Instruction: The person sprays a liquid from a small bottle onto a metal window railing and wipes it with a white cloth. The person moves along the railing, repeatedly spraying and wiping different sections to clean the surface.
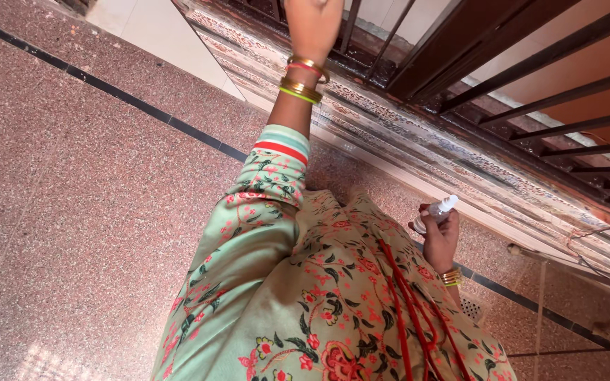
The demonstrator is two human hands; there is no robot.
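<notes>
here my left hand (312, 25) reaches up to the dark window bars (531, 60), partly cut off at the top edge, so i cannot tell whether its fingers are spread or curled. bangles (303, 79) ring that wrist. my right hand (440, 240) hangs low by my flowered green dress (305, 296), fingers wrapped around a small white spray bottle (435, 212), its nozzle pointing up over the speckled pink floor (72, 176).

She wears a soft green dress (319, 296) with red flowers and dark leaves all over. The sleeve cuff (284, 146) has red, white and blue stripes. Just past the cuff sit gold, red and green bangles (303, 77). More gold bangles (451, 276) ring the other wrist. A red cord (407, 310) hangs down the dress.
</notes>
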